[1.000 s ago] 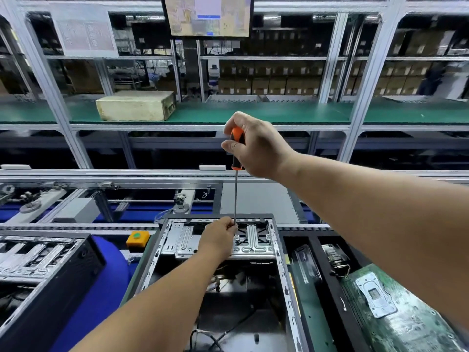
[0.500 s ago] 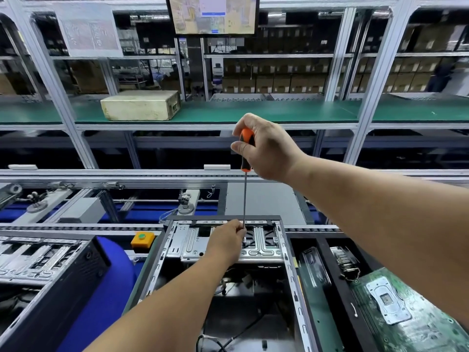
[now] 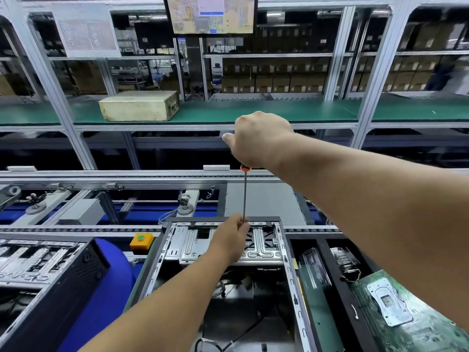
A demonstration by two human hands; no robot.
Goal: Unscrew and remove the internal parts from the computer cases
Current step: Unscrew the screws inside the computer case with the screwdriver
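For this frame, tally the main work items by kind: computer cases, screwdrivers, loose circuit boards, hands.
Computer cases: 2 (open case being worked on, second case at left)
Screwdrivers: 1 (screwdriver, gripped by the right hand, shaft pinched by the left hand)
Loose circuit boards: 1 (green board)
Hands: 2
Total: 6

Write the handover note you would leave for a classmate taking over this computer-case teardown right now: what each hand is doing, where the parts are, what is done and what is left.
Right hand: gripping the screwdriver by its orange handle, shaft upright.
Left hand: fingers at the shaft's lower end, steadying the tip at the far edge of the open case.
Parts: metal drive bracket and cables still inside this case. A green circuit board lies in the tray on the right. Another case sits on the left with its metalwork still in.
Done: the middle case is open.
Left: finish this screw, lift out the bracket and cables, then do the left case.
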